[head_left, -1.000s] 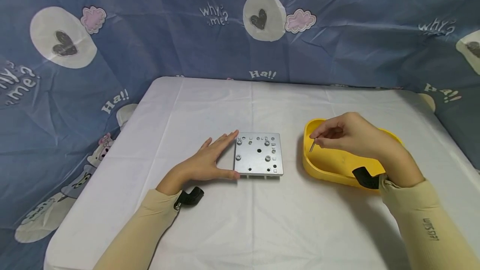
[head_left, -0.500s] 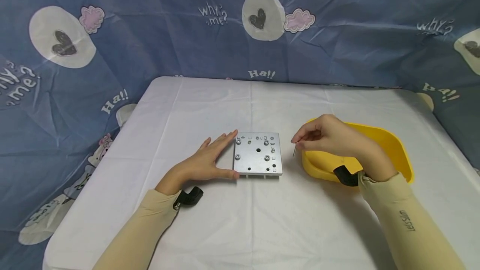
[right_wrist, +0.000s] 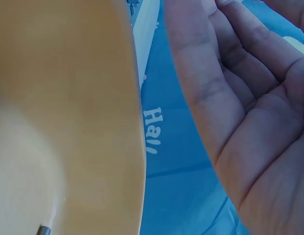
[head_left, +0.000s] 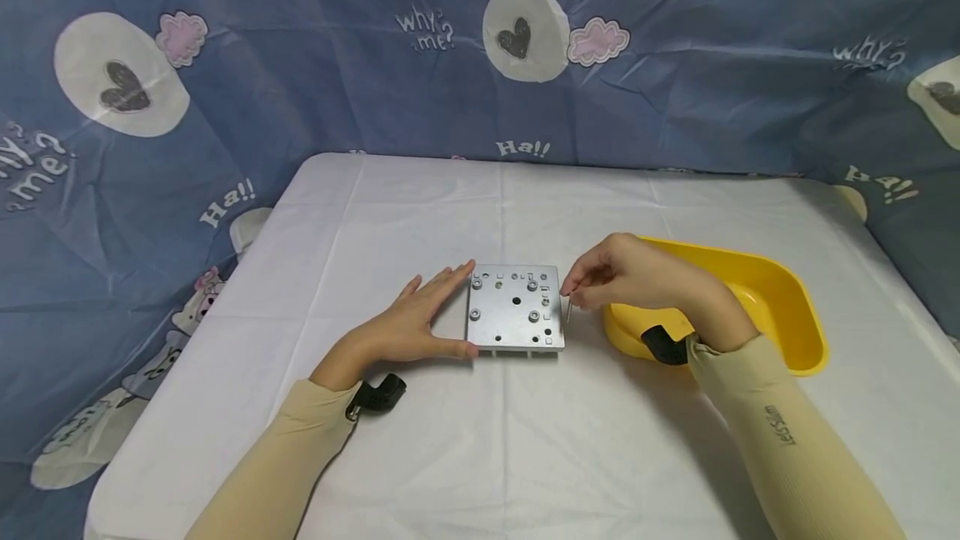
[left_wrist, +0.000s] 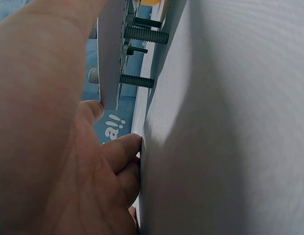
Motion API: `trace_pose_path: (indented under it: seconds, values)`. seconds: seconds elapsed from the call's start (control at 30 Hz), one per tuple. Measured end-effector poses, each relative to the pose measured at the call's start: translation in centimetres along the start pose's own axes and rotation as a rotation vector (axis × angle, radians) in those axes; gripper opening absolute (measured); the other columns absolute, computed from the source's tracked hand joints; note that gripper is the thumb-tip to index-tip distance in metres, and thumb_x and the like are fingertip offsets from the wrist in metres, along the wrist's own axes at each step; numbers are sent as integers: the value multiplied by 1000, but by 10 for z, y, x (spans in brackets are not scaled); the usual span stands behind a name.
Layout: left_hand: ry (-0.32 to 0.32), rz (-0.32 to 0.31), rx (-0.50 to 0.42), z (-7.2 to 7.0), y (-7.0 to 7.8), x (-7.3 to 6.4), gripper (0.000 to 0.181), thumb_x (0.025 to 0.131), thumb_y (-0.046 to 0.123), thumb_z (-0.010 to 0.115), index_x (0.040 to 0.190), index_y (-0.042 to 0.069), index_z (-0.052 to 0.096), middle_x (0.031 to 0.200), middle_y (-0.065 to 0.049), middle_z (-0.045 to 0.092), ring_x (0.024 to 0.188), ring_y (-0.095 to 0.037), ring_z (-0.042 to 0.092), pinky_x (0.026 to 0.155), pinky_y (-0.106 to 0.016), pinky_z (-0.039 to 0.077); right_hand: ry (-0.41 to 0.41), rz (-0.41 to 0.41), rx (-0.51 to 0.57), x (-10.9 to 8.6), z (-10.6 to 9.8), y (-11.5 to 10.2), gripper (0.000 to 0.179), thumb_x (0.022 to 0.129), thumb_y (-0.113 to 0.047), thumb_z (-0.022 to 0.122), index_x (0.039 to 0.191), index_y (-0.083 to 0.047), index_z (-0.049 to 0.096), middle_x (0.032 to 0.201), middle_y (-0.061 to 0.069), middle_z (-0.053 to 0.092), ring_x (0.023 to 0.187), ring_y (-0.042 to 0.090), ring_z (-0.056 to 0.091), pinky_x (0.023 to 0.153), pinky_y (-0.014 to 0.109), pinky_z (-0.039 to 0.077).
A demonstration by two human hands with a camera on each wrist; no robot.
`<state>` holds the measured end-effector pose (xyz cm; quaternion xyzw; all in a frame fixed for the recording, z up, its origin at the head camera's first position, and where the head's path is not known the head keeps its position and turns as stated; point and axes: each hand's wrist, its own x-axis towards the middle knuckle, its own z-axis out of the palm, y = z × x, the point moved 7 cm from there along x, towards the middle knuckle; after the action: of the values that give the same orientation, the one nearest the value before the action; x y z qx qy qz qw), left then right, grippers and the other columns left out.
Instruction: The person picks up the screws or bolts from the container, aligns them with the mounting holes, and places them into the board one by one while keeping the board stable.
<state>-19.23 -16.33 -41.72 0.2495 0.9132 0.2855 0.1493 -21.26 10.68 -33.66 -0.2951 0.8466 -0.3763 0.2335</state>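
Note:
A square silvery metal plate [head_left: 506, 307] lies on the white table, with holes and several screws in its top. In the left wrist view, threaded screw shanks [left_wrist: 147, 35] and thinner pins stick out beneath it. My left hand [head_left: 408, 325] holds the plate's left side, index finger at the far corner and thumb at the near corner. The other fingers rest by the cloth. Just off the plate's right edge, my right hand [head_left: 630, 273] pinches a slim metal pin [head_left: 568, 311] that points downward. The pin's upper end is hidden by the fingertips.
Right of the plate stands a yellow tray [head_left: 806, 315], partly under my right forearm. A small dark metal piece [right_wrist: 43, 230] lies inside it. White cloth [head_left: 420, 215] covers the table; a blue patterned curtain [head_left: 337, 65] hangs behind.
My right hand has moved left from over the yellow tray to the plate's right edge, carrying the pin. My left hand and the plate have stayed put.

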Motion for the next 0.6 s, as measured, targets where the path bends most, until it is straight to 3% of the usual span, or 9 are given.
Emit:
trace_pose_path:
  seconds: [0.6]
  values:
    - [-6, -8, 0, -1, -1, 0, 126, 81, 64, 87, 175, 34, 7, 182, -1, 16, 170, -31, 13, 137, -59, -5, -71, 44, -42, 12, 6, -1, 12, 95, -7, 75, 104, -8, 83, 94, 11, 82, 86, 31, 76, 77, 23, 61]
